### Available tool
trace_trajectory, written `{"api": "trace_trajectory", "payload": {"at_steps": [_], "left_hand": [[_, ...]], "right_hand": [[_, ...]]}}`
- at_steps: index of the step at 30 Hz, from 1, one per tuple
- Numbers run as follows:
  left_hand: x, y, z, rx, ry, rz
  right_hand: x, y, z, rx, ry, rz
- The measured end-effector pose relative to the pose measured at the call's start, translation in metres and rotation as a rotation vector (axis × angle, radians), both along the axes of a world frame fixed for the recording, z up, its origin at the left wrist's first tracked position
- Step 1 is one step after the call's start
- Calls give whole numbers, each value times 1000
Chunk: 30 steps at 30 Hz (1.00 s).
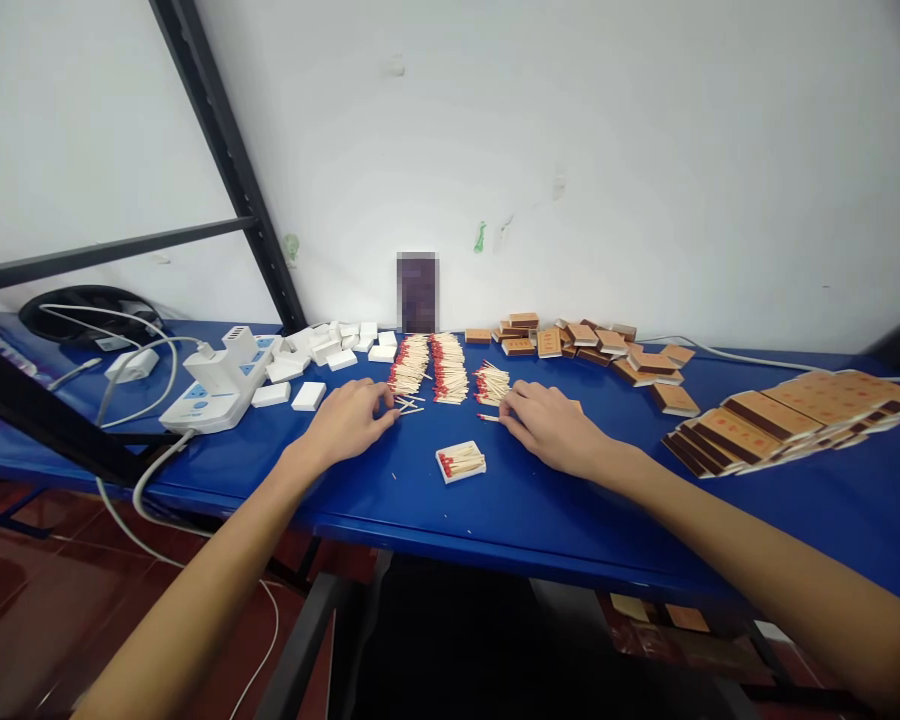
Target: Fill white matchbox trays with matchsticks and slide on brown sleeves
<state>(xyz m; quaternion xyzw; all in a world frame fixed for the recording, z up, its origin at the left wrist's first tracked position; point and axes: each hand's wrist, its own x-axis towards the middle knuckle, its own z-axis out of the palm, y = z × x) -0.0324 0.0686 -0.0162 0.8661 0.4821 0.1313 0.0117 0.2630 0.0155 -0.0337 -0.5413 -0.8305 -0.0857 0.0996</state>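
Bent fingers of my left hand (351,418) rest on the table beside a few loose matchsticks (410,404); whether any are pinched is hidden. My right hand (549,422) is closed, with a red-tipped matchstick (489,417) sticking out from its fingertips. Just beyond it lies a small pile of matchsticks (493,384). Two longer rows, a left row of matchsticks (409,364) and a middle row of matchsticks (450,368), stretch toward the wall. Between my hands and nearer to me, a white matchbox tray (478,472) holds matchsticks, heads to the left.
White inner trays (309,396) are heaped at the left, near a power strip (210,405) with cables. Brown matchbox sleeves (611,342) pile up at the back right. Flattened rows of sleeves (772,425) lie far right. A black shelf post (229,165) rises at the left.
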Motion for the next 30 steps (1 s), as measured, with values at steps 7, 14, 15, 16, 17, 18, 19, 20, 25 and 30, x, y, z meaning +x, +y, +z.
{"api": "trace_trajectory", "payload": {"at_steps": [7,14,15,16,17,18,19,20,25,30], "left_hand": [[11,-7,0,59,115,-77],[18,-6,-6,28,111,-88],[18,-7,-6,22,101,-93],[18,-10,-6,15,93,-101],[18,-14,-5,5,86,-112],[18,-18,-3,-10,76,-126],[19,-24,0,-29,58,-145],[21,-31,4,-53,31,-167],[42,-58,16,-117,-99,-268],[56,-92,24,-101,-167,-242]], "right_hand": [[0,6,-5,-14,13,48],[-3,6,-4,-27,-15,39],[-3,6,-3,-27,-29,36],[-4,6,-2,-26,-41,31],[-5,5,-1,-22,-53,23],[-5,5,-1,-17,-61,12],[-6,5,0,-12,-67,2],[-6,4,0,-8,-70,-8],[-7,3,-3,26,-70,-8],[-5,5,-9,29,-74,-13]]}}
